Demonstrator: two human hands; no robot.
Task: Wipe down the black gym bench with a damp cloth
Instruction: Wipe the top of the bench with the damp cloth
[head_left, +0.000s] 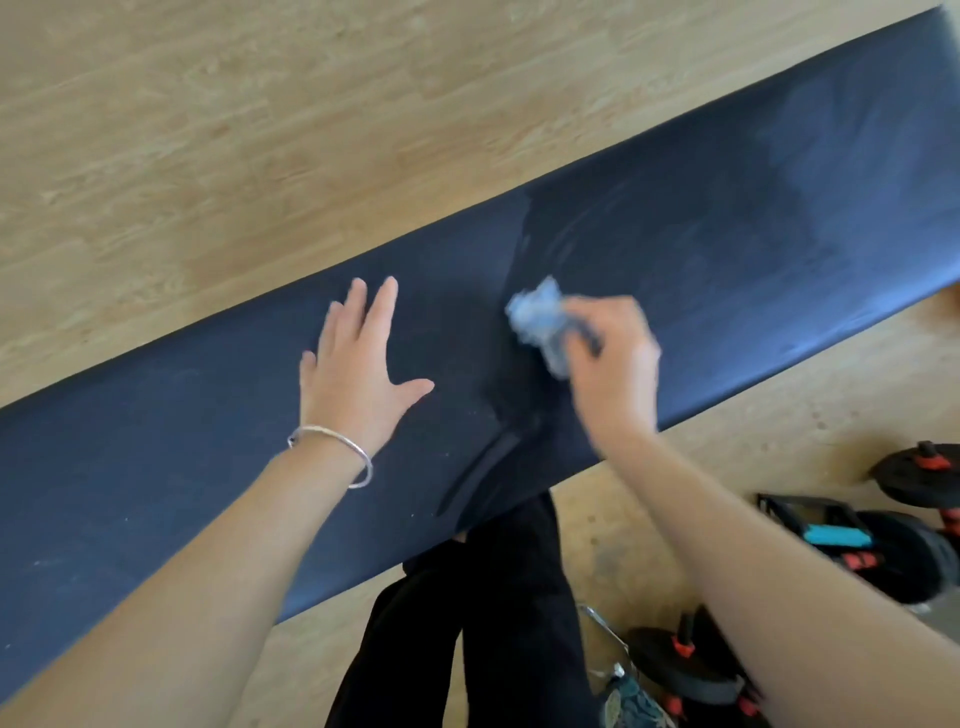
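The black gym bench (675, 249) is lying across the whole view as a long diagonal band, going from 8 o'clock up to 2 o'clock, over a light wooden floor (208, 130). The left hand (353, 374) is resting flat on the pad a little to the 9 o'clock side of the centre, with the fingers spread wide and the thumb pointing toward 3 o'clock; it is holding nothing. A thin silver bracelet (332, 452) is sitting on the left wrist. The right hand (613, 364) is just at the 3 o'clock side of the centre, blurred, and its fingers are closing around a crumpled pale blue cloth (540, 322), which is sticking out toward 10 o'clock and is touching the pad. The cloth is lying beside the seam (493, 457) that is crossing the bench near the middle. Toward 2 o'clock from the cloth, the pad is showing pale, shiny streaks. At 6 o'clock the black trousers (493, 623) of the person are standing against the near edge of the bench. At 4 o'clock, on the floor, black dumbbells (914, 473) with red collars are lying near each other.
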